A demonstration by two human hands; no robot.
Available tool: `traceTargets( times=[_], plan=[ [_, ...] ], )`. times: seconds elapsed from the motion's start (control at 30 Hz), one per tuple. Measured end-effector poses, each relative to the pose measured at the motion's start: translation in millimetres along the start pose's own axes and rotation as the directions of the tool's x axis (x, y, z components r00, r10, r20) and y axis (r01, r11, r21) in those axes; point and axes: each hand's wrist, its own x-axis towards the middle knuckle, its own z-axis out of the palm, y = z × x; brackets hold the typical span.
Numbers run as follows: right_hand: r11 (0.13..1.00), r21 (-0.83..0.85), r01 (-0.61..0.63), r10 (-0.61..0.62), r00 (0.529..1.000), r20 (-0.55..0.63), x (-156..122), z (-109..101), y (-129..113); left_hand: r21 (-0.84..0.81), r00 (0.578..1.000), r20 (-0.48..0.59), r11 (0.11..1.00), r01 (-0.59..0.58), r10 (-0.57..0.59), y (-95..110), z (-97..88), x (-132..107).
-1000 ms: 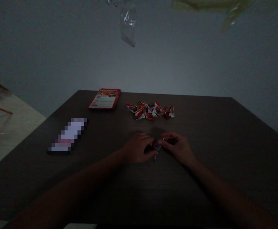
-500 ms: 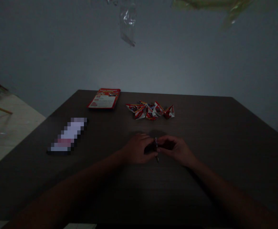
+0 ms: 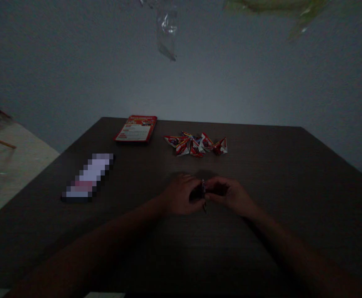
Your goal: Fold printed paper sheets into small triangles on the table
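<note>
My left hand (image 3: 177, 196) and my right hand (image 3: 230, 196) meet at the middle of a dark wooden table (image 3: 293, 182). Both pinch a small folded paper piece (image 3: 203, 193), which stands on edge between the fingertips. The fingers of both hands are curled round it. Farther back lies a cluster of several folded red-and-white paper triangles (image 3: 196, 144). The light is dim and details of the held piece are hard to see.
A red-and-white stack of cards or leaflets (image 3: 136, 128) lies at the back left of the table. A blurred-out flat rectangular object (image 3: 88, 177) rests on the left side. A grey wall stands behind the table, and pale floor shows at the left.
The paper piece has turned from lying partly flat to standing on edge, and my right hand's fingers have closed in toward my left hand.
</note>
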Motion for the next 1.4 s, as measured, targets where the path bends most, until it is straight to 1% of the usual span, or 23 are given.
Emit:
traceTargets(
  times=[0.27, 0.47, 0.63, 0.87, 1.0, 1.1, 1.27, 1.4],
  plan=[
    [0.999, -0.022, 0.039, -0.039, 0.999, 0.016, -1.7, -1.9, 0.4, -0.062, 0.999, 0.019, 0.998, -0.030, 0.031, -2.5, -3.2, -0.3],
    [0.994, -0.109, 0.029, -0.027, 0.999, 0.024, -4.5, -4.9, -2.4, -0.156, 0.995, 0.049, 0.985, -0.073, 0.082, -8.5, -6.1, -2.3],
    [0.980, -0.190, 0.054, -0.047, 0.998, 0.044, -5.4, -9.2, -2.4, -0.209, 0.988, 0.068, 0.970, -0.124, 0.141, -12.5, -7.6, -2.6],
    [0.964, -0.250, 0.089, -0.068, 0.994, 0.089, -6.6, -12.6, -5.9, -0.244, 0.980, 0.123, 0.962, -0.125, 0.158, -16.6, -10.5, -2.4],
    [0.939, -0.318, 0.131, -0.106, 0.990, 0.095, -6.8, -13.6, -6.0, -0.273, 0.979, 0.133, 0.955, -0.116, 0.157, -19.3, -10.4, -3.1],
    [0.919, -0.352, 0.179, -0.144, 0.982, 0.121, -7.0, -14.0, -7.9, -0.286, 0.975, 0.149, 0.951, -0.115, 0.162, -21.1, -9.9, -3.4],
    [0.903, -0.354, 0.245, -0.193, 0.965, 0.177, -7.0, -14.5, -11.0, -0.280, 0.971, 0.160, 0.951, -0.130, 0.179, -22.2, -10.3, -3.6],
    [0.898, -0.337, 0.283, -0.225, 0.953, 0.202, -6.9, -15.4, -7.6, -0.276, 0.967, 0.170, 0.951, -0.141, 0.193, -21.8, -12.0, -3.7]
  ],
)
